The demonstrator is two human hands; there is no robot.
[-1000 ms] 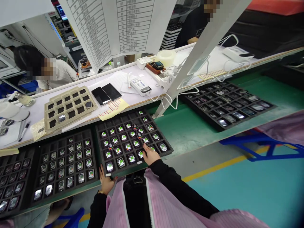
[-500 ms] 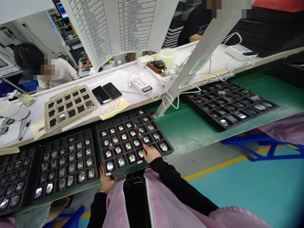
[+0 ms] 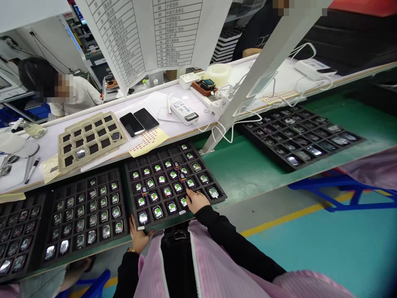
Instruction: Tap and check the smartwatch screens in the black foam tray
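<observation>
A black foam tray point(image 3: 149, 159) lies in front of me, its slots holding many square watch faces with green and white screens. My right hand point(image 3: 197, 201) rests over the tray's front right part, fingers stretched forward. Just left of its fingers is a lit watch face point(image 3: 183, 201), partly covered by the hand. My left hand point(image 3: 140, 240) is at the tray's front left corner, fingers extended along the side and thumb apart. A small white tab point(image 3: 141, 228) shows beside it, and another white tab point(image 3: 182, 212) sits on the front rim.
More watch trays stand left point(image 3: 70, 182) and right point(image 3: 281, 159) on the green bench point(image 3: 248, 165). Above, a shelf bears a beige tray point(image 3: 93, 161), two phones point(image 3: 146, 118) and a white cabled device point(image 3: 185, 111). A slanted post point(image 3: 238, 95) rises nearby. A person point(image 3: 83, 93) sits opposite.
Both hands and the tray stay practically where they were. The person opposite has shifted slightly.
</observation>
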